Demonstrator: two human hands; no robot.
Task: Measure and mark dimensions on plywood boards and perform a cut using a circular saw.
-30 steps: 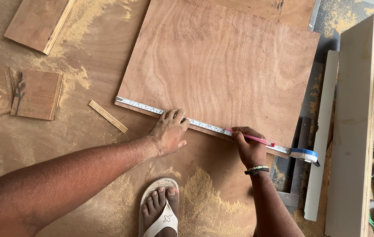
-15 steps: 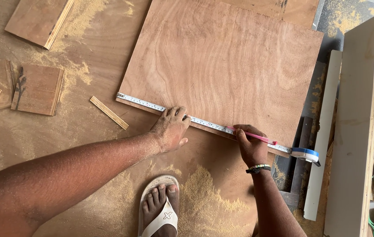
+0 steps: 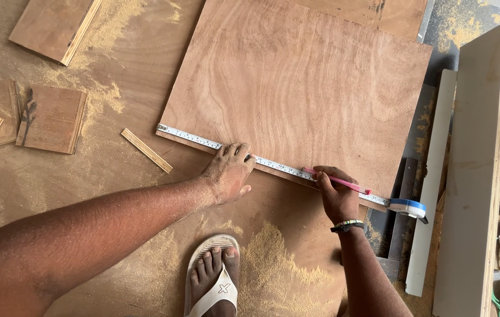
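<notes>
Pressing down on the white steel tape measure [image 3: 273,164], the left hand [image 3: 228,173] pins it w/ curled fingertips along the near edge of the large reddish-brown plywood sheet [image 3: 297,88]. The tape's long axis runs approx 10 to 4 o'clock, its blue-and-white case [image 3: 408,206] at the 4 o'clock end. The right hand [image 3: 337,196] sits closer to the case, fingers closed around a thin pink pencil [image 3: 344,182] whose shaft points toward 4 o'clock over the tape; the tip is hidden under the fingers. The tape lies just at 12 o'clock of both hands, touching both.

Counts: 1 tape, 1 pencil, 1 big sheet, approx 4 small plywood offcuts [image 3: 50,120] at 9–10 o'clock, 1 thin wood strip [image 3: 147,151], 2 pale boards [image 3: 473,176] at 3 o'clock. Sawdust [image 3: 273,258] lies beside one sandalled foot [image 3: 213,282] at 6 o'clock.
</notes>
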